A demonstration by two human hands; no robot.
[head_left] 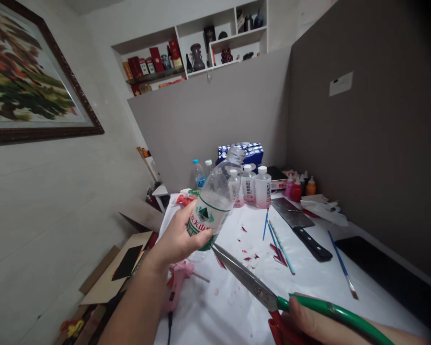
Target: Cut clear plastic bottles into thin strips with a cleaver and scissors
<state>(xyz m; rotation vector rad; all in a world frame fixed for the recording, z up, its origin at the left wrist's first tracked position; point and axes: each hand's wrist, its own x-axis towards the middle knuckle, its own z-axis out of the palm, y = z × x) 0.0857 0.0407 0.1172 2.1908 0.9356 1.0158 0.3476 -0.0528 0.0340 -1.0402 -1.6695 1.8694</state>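
Note:
My left hand is wrapped round a clear plastic bottle with a green and white label. The bottle leans to the right, and its neck has no cap. In my right hand is a pair of scissors, one handle green and the other red. Their blades look nearly together, the tips at the lower end of the bottle by my left thumb. Whether the tips touch the plastic I cannot tell. Below my left hand lies a pink glue gun on the white table covering.
A cleaver lies on the right, beside several paintbrushes and red scraps. Behind stand white-capped bottles, a blue bag and paint bottles. A grey partition borders the table. Cardboard sits at the left.

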